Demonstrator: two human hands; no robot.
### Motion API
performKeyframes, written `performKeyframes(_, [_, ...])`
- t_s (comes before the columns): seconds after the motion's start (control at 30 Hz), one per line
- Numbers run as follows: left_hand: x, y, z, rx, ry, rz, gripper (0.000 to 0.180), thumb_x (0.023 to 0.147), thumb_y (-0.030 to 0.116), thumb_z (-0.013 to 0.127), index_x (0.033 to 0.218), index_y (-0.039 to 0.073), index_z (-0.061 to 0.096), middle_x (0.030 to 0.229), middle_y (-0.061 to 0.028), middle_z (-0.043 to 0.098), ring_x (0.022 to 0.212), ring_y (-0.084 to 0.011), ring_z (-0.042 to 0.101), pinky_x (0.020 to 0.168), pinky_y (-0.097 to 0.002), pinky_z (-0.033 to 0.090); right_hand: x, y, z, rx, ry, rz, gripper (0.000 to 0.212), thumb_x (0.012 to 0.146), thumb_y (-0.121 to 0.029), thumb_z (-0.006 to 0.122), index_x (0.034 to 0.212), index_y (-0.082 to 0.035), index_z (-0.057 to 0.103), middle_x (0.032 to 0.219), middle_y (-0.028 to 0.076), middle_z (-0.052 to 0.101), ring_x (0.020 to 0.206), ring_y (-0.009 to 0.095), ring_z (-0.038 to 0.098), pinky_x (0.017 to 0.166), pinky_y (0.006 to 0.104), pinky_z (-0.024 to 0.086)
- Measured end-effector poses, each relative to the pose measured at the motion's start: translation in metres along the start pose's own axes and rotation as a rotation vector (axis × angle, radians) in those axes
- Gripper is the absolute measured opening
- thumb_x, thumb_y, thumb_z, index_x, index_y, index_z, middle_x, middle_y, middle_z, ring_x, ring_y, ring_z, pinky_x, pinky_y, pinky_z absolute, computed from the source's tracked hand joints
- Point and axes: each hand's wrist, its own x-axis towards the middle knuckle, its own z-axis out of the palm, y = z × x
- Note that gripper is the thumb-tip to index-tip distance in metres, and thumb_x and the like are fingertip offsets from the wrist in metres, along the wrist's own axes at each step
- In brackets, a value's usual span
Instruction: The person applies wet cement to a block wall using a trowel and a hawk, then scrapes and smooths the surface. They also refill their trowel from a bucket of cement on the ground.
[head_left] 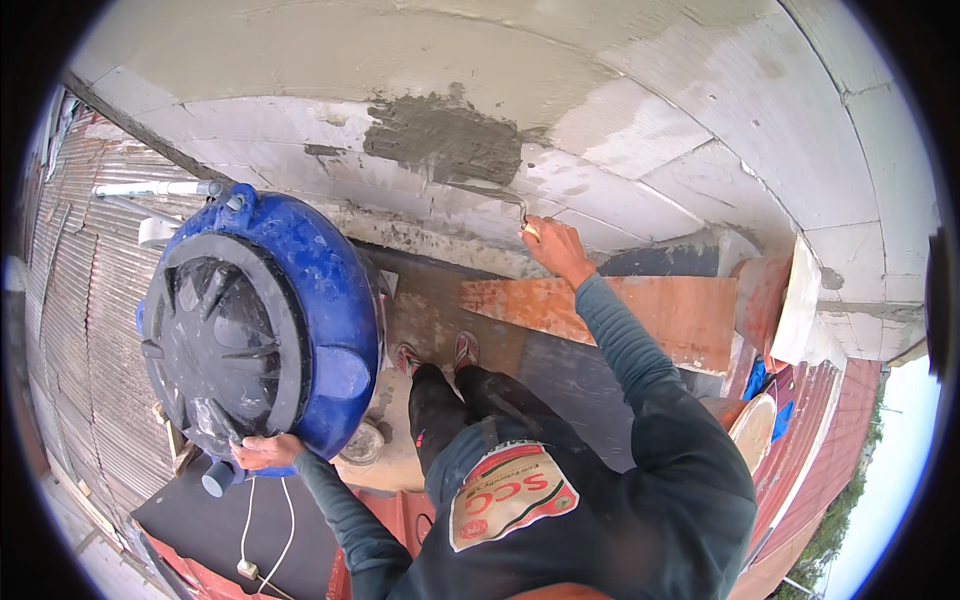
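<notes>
Outdoor building site: pale block wall (720, 190), dark mortar patch (440, 137), corrugated roofing (80, 290)

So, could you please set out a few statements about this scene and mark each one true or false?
1. The right hand holds a trowel. True.
2. The left hand is up against the wall. False: it is at the edge of the black lid.
3. The tank under that lid is red. False: it is blue.
4. A dark grey mortar patch is on the wall. True.
5. The tank stands right of the person's legs. False: it stands left of them.
</notes>
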Motion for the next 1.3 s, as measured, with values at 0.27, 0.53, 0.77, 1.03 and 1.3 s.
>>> performKeyframes(0.27, [0.001,-0.01,0.002,0.032,-0.006,-0.013,0.063,0.109,0.045,0.032,0.137,-0.007,0.052,0.133,-0.0278,0.048,0.128,-0.0427,0.044,0.11,-0.0539,0.033,-0.002,0.007,-0.035,0.17,0.181,0.038,0.04,0.096,-0.037,0.064,0.118,-0.004,0.07,0.096,0.024,0.072,0.087,0.045,0.069,0.079,0.0514,0.054])
performKeyframes(0.53, [0.003,-0.013,0.0,0.033,-0.012,0.02,0.06,0.11,0.042,0.033,0.136,-0.008,0.052,0.134,-0.0288,0.048,0.127,-0.0436,0.044,0.11,-0.0542,0.033,0.005,0.005,-0.126,0.375,0.08,0.118,0.049,0.092,-0.041,0.071,0.12,-0.001,0.072,0.106,0.024,0.074,0.095,0.039,0.072,0.086,0.0416,0.055])
performKeyframes(0.77, [0.002,-0.015,0.001,0.017,0.004,0.022,0.062,0.11,0.043,0.032,0.137,-0.009,0.052,0.136,-0.0291,0.048,0.128,-0.0433,0.043,0.111,-0.0543,0.032,0.0,0.006,-0.158,0.366,0.093,0.074,0.053,0.09,-0.041,0.073,0.119,0.002,0.072,0.111,0.024,0.074,0.102,0.035,0.072,0.09,0.0403,0.054])
performKeyframes(1.03, [0.001,-0.015,0.002,0.039,-0.014,-0.009,0.063,0.11,0.044,0.03,0.138,-0.008,0.051,0.135,-0.0288,0.048,0.129,-0.0433,0.043,0.111,-0.054,0.032,-0.009,0.001,-0.082,0.15,0.044,-0.02,0.047,0.093,-0.038,0.069,0.121,0.0,0.072,0.105,0.024,0.073,0.097,0.041,0.07,0.086,0.0457,0.055])
performKeyframes(1.3, [0.003,-0.007,-0.002,0.05,-0.024,0.014,0.063,0.11,0.044,0.029,0.137,-0.008,0.051,0.136,-0.0292,0.047,0.129,-0.044,0.043,0.11,-0.0543,0.032,0.015,0.009,-0.084,0.409,0.021,0.109,0.05,0.09,-0.038,0.072,0.121,0.001,0.072,0.11,0.024,0.073,0.099,0.038,0.072,0.088,0.0425,0.055])
